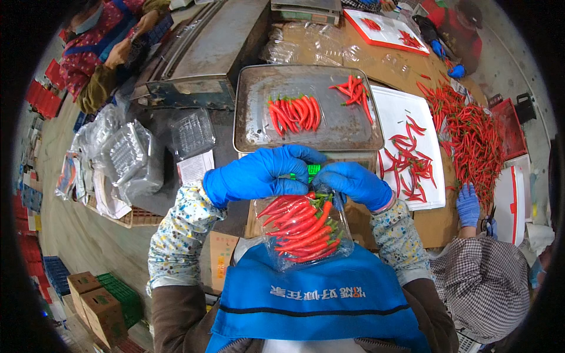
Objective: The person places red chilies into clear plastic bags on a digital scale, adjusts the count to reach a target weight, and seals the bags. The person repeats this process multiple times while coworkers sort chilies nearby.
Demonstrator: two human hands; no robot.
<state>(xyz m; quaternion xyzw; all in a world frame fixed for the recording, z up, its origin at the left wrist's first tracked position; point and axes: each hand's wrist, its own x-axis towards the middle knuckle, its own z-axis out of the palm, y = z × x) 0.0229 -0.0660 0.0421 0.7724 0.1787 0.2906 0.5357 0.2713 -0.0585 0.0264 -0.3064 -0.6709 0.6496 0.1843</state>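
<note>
A clear plastic bag of red chillies (pixel 304 229) hangs against the blue apron. At its gathered top, my blue-gloved left hand (pixel 265 174) pinches the plastic, and my blue-gloved right hand (pixel 355 183) grips the other side of the neck. Beyond my hands, a metal tray (pixel 282 70) rests on a scale with a lit green display (pixel 313 168), partly hidden by my fingers. On the tray, a clear plastic punnet holds a row of red chillies (pixel 295 114); a loose bunch of chillies (pixel 353 92) lies at the right.
Stacked clear punnets (pixel 128 154) stand left, beside a single punnet (pixel 193 132). A white foam lid (pixel 384 101) bearing loose chillies lies right, before a large chilli heap (pixel 472 137). A co-worker's gloved hand (pixel 468 205) touches the heap. A metal machine (pixel 207 44) stands behind left.
</note>
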